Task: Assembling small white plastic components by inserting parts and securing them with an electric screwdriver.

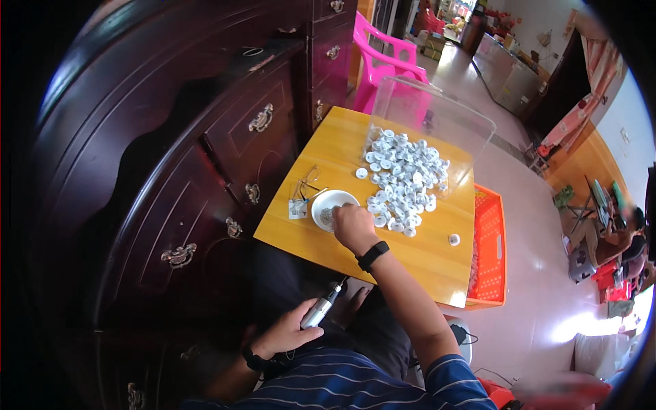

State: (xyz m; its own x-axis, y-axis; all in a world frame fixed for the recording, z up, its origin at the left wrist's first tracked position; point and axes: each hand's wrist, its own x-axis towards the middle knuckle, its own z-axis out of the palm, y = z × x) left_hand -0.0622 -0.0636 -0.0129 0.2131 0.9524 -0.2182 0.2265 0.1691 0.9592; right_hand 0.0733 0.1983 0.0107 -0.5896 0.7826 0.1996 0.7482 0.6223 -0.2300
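Striped shirt [345,379], right hand [356,229] at white bowl [335,197] of grey bits [326,216]

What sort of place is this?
Probably a home, with one spot used as a makeshift workplace: a dark wooden cabinet with ornate handles and a patterned curtain look domestic, while small white parts lie heaped on a yellow table.

A dark wooden cabinet [236,140] with ornate metal handles [260,118] fills the left side, beside a yellow tabletop [427,266] and a pink plastic chair [374,49]. Bright light [574,328] glares on the pinkish floor [529,260] at right, and a patterned pink curtain [589,102] hangs between a dark doorway [564,92] and a pale wall [633,119].
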